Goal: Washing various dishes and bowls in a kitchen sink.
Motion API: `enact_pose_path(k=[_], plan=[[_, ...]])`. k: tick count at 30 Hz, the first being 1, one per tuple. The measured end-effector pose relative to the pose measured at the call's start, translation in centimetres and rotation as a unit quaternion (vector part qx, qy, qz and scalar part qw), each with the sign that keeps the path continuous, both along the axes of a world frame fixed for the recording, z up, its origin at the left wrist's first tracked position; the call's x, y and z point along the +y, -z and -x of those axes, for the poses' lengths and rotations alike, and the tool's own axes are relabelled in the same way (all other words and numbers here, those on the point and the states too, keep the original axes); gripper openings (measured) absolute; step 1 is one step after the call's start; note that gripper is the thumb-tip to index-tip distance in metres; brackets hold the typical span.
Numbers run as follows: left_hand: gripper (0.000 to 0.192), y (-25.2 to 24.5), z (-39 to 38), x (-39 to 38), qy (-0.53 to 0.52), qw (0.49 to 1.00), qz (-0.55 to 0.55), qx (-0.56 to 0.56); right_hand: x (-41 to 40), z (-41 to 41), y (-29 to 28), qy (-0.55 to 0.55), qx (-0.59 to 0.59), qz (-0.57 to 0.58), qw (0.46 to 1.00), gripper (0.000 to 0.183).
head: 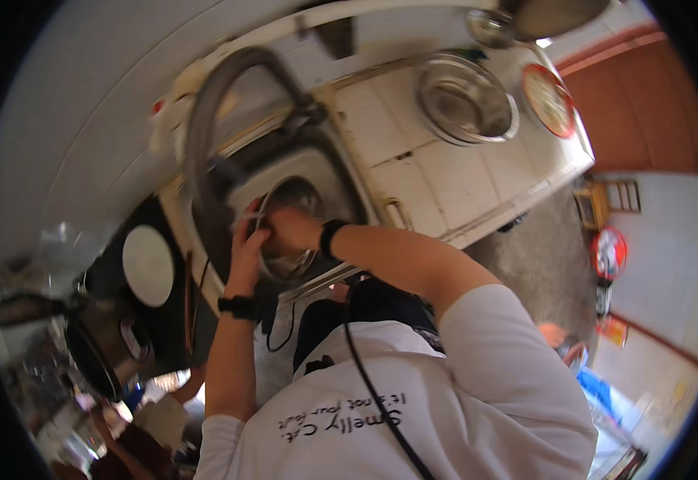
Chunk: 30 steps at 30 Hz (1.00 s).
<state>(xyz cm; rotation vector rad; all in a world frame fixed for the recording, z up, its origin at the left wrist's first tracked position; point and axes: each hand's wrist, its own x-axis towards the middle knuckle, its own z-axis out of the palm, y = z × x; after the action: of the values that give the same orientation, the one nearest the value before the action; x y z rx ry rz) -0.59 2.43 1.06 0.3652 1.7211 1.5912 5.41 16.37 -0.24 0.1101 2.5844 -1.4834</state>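
A metal bowl [302, 191] sits tilted inside the stainless steel sink [319, 161]. My left hand [247, 240] grips the bowl's near-left rim, thumb on the edge. Inside the bowl is my right hand [292, 228], its fingers hidden and blurred, so what they hold does not show. Black bands circle both wrists. Over the sink's left side arches a grey gooseneck faucet [201, 126], its outlet close to my left hand. A thin pale streak, perhaps water, crosses near the fingertips.
On the white tiled counter [409, 180] stand a larger metal basin [466, 105] and a red-rimmed dish [547, 101]. Left of the sink are a white round plate or lid [148, 266] and a dark pan [92, 359]. Another person's arm [109, 429] shows at lower left.
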Motion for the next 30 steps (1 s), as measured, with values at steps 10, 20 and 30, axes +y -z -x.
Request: enact_pose_path(k=[10,20,30], plan=[[0.053,-1.9,2.2,-0.1,-0.243,0.963,-0.097,-0.072,0.9,0.1,1.4,-0.098,-0.051,-0.085,0.99,0.041],[0.057,-2.0,0.3,-0.8,-0.123,0.969,-0.087,-0.194,0.7,3.5,-2.2,0.05,0.267,0.031,0.962,0.039],[0.063,-4.3,1.8,0.1,-0.116,0.988,-0.094,-0.035,4.0,1.2,-0.9,-0.025,0.108,-0.3,0.948,0.034]])
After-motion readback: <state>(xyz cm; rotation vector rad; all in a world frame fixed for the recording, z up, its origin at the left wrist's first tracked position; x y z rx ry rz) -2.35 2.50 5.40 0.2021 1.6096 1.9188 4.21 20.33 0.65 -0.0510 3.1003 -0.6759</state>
